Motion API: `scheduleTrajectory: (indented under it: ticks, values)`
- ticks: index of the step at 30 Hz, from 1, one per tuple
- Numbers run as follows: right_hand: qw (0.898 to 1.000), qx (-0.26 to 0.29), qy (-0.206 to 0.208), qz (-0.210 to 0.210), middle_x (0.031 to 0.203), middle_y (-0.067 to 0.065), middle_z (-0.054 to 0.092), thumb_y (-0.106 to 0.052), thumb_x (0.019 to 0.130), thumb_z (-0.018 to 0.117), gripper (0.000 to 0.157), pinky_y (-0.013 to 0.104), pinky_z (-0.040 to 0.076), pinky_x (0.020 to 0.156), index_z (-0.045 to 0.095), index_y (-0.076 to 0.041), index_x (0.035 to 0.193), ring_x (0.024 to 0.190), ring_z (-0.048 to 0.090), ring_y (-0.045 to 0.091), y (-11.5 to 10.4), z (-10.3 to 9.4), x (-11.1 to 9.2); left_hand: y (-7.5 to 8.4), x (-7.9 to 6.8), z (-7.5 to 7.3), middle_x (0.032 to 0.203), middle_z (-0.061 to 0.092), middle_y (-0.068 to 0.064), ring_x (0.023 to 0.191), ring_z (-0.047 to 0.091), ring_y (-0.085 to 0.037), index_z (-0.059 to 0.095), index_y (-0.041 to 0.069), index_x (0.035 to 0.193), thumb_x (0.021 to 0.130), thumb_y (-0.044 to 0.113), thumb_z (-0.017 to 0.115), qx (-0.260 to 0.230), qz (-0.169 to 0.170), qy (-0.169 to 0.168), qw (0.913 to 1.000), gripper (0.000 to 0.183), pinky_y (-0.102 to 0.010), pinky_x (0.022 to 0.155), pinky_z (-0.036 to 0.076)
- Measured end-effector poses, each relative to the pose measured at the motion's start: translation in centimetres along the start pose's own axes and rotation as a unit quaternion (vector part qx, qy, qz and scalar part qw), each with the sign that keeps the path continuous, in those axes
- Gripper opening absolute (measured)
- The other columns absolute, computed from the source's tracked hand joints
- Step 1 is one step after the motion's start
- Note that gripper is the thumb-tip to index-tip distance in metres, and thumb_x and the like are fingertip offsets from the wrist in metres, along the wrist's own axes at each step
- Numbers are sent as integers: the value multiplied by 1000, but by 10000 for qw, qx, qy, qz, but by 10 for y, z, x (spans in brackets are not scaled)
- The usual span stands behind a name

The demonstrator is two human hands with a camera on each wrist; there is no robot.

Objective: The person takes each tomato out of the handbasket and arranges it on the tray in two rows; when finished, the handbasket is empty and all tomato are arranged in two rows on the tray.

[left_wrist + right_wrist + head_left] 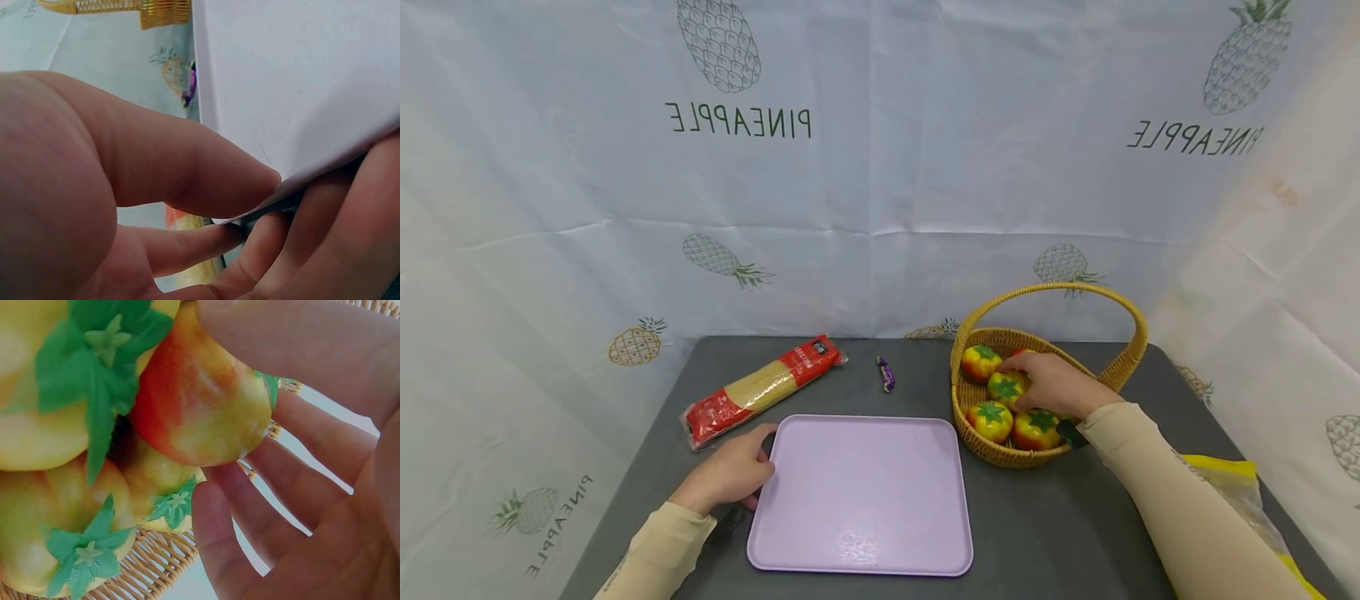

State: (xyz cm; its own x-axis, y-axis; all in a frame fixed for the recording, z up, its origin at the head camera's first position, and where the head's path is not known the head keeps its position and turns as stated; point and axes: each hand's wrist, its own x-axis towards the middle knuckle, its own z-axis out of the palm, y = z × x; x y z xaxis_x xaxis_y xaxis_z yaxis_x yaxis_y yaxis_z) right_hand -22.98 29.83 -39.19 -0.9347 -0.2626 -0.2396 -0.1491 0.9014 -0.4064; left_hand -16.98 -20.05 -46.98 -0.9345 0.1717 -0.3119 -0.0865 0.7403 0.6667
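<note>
Left hand on the tray, right hand in the basket

The left hand pinches the tray at its left edge, thumb over the rim and fingers curled below; the tray lies flat on the dark table, in front of the person. The right hand is inside the basket and grasps a fruit, thumb on one side and fingers bent about the other; that fruit is within the basket, close against its neighbours, which are yellow and red with green leaves on top. The basket stands just beyond the tray's far right corner, its handle arching overhead.

A red-ended pack lies aslant beyond the left hand, near the tray; a small purple sweet lies between pack and basket; a yellow-edged bag lies at the right, partly behind the right sleeve; a white cloth printed with pineapples hangs behind the table.
</note>
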Motion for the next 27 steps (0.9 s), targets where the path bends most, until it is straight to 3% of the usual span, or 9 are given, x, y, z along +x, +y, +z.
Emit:
scheduleTrajectory:
  ticks: [18,27]
  values:
    - [9997,-100,112,-193,148,19,65,-21,89,87,59,61,55,107,69,-14,145,128,63,39,9,-2,1,-3,4,1,97,65,-12,65,66,-24,44,9,161,94,6,68,-170,-34,-116,9998,72,-36,51,62]
    - [9993,24,288,-253,145,20,65,-30,92,86,62,60,56,104,65,-14,148,128,63,39,15,-10,-11,-4,4,-3,98,65,-14,68,68,-23,42,7,163,94,6,67,-243,13,-235,9994,73,-37,52,63]
